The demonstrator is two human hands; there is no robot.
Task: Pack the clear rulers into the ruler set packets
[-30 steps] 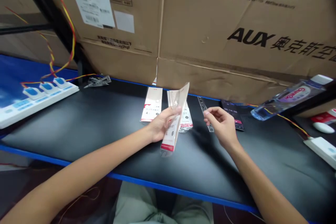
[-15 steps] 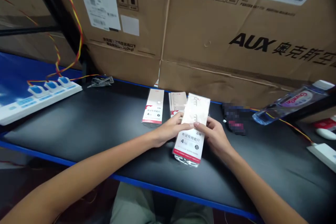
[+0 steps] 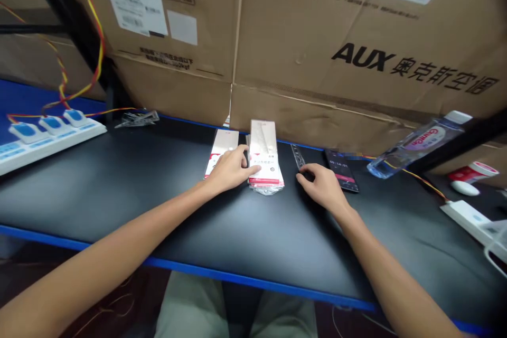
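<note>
A ruler set packet (image 3: 263, 145), white with a red band, lies on top of other packets on the black table. My left hand (image 3: 229, 169) grips its left edge, thumb on the front and fingers curled at the side. Another packet (image 3: 225, 141) lies to the left, partly hidden by this hand. On the right, my right hand (image 3: 322, 185) is closed around the near end of a narrow clear ruler (image 3: 298, 157) flat on the table. The fingertips there are partly hidden.
Large cardboard boxes (image 3: 285, 58) stand along the back. A phone (image 3: 341, 171) and a tilted water bottle (image 3: 420, 142) are on the right. A power strip (image 3: 55, 140) with plugs lies left, near clear plastic pieces (image 3: 138, 118). Another white strip (image 3: 471, 219) lies far right.
The packet both hands held has gone down onto the packets at the back. My right hand has left it and moved right to the clear ruler. The view has shifted slightly.
</note>
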